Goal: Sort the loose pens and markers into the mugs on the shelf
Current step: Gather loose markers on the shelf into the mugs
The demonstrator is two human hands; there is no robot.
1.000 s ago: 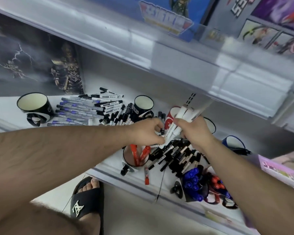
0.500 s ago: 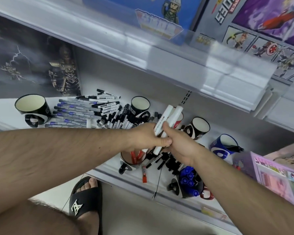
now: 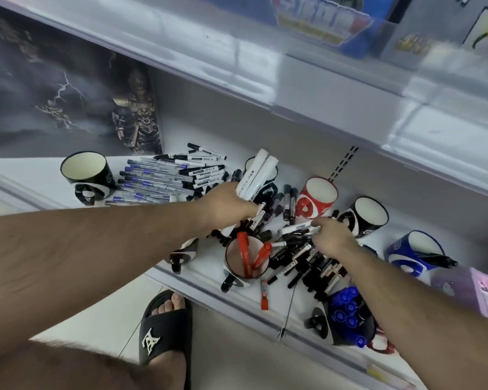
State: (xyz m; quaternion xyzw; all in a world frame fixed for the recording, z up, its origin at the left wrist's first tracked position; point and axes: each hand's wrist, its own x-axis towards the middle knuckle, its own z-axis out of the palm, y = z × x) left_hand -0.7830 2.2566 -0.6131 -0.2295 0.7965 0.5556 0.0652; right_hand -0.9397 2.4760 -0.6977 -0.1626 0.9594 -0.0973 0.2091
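Observation:
My left hand (image 3: pixel 228 203) grips two fat white markers (image 3: pixel 254 175) that stick up and away over a black mug (image 3: pixel 271 181) at the back. My right hand (image 3: pixel 329 235) pinches a thin white marker (image 3: pixel 296 228) at the top of the heap of black-capped markers (image 3: pixel 307 263). A mug (image 3: pixel 238 273) with red markers (image 3: pixel 244 256) stands in front of my left hand. Another mug (image 3: pixel 347 323) near the front edge is full of blue-capped markers.
An empty black mug (image 3: pixel 86 171) stands at the far left beside rows of blue pens (image 3: pixel 150 182) and black-capped pens (image 3: pixel 202 171). A red mug (image 3: pixel 317 199), a black mug (image 3: pixel 364 216) and a blue mug (image 3: pixel 414 253) lie tipped at the right. A red marker (image 3: pixel 264 295) lies loose by the shelf edge.
The white markers passed from both hands into my left hand alone. My right hand let go, dropped to the heap and took a thin white marker.

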